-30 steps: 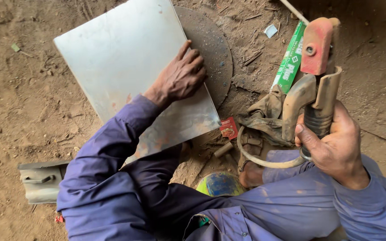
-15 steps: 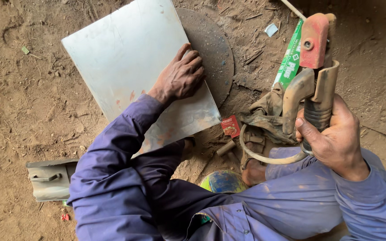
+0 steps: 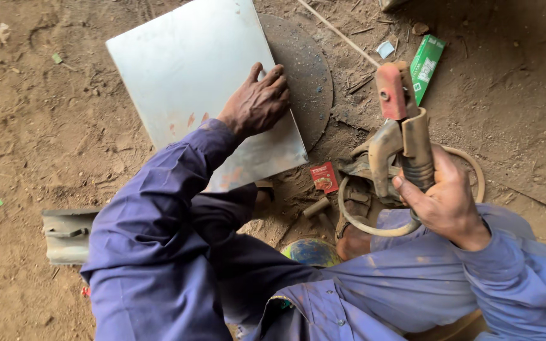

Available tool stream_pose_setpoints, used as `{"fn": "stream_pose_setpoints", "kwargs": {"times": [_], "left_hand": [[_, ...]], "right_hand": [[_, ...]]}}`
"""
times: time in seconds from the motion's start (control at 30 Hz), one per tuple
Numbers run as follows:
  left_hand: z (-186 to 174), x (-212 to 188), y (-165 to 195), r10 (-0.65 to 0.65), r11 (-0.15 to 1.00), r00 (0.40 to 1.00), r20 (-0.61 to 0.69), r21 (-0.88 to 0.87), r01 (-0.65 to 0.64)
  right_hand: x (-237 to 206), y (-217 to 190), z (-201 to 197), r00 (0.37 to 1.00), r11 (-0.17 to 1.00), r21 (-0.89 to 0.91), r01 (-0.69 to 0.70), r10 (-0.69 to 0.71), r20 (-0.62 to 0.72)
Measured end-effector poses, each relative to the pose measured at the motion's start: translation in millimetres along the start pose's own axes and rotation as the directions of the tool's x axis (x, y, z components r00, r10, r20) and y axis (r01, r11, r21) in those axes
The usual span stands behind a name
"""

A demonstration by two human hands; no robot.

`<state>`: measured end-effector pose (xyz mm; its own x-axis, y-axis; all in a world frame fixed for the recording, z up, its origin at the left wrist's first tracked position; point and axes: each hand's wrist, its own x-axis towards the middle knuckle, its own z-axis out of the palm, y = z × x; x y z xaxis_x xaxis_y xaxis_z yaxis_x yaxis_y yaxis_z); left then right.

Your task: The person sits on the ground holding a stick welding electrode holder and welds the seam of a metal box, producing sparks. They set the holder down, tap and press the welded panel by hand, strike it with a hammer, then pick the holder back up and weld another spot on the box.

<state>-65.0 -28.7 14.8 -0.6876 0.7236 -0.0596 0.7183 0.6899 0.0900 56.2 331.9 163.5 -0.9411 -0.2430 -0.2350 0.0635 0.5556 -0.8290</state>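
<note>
1. my left hand (image 3: 257, 104) lies flat on the steel sheet (image 3: 197, 76), fingers spread and pressing near its right edge; the sheet rests on the dirt floor over a round dark plate (image 3: 308, 76).
2. my right hand (image 3: 443, 199) is wrapped tight round the welding holder (image 3: 406, 120), its red tip pointing away from me.
3. the sheet lies left of the holder, well apart; the left hand is nearer.

Flat grey metal sheet (image 3: 191, 82) on dirt; worn electrode holder (image 3: 406, 139) upright.
</note>
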Motion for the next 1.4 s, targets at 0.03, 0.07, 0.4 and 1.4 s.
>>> {"fn": "stream_pose_setpoints", "kwargs": {"times": [0.03, 0.07, 0.4, 1.4], "left_hand": [[-6, -1, 4, -0.013, 1.000, 1.000, 0.012, 0.012, 0.013], [-12, -2, 8, -0.025, 0.999, 0.999, 0.021, 0.025, 0.025], [-49, -1, 49, -0.200, 0.980, 0.922, 0.330, 0.065, 0.190], [-6, 10, 47, -0.431, 0.901, 0.847, 0.311, 0.192, 0.388]], "right_hand": [[-3, -1, 0, 1.000, 1.000, -0.021, 0.002, -0.002, 0.000], [-6, -3, -1, 0.999, 0.999, -0.033, 0.033, -0.033, -0.011], [-28, -9, -6, 0.993, 0.990, -0.085, 0.112, -0.115, -0.029], [-21, -10, 9, 0.994, 0.979, -0.174, 0.104, -0.100, 0.033]]}}
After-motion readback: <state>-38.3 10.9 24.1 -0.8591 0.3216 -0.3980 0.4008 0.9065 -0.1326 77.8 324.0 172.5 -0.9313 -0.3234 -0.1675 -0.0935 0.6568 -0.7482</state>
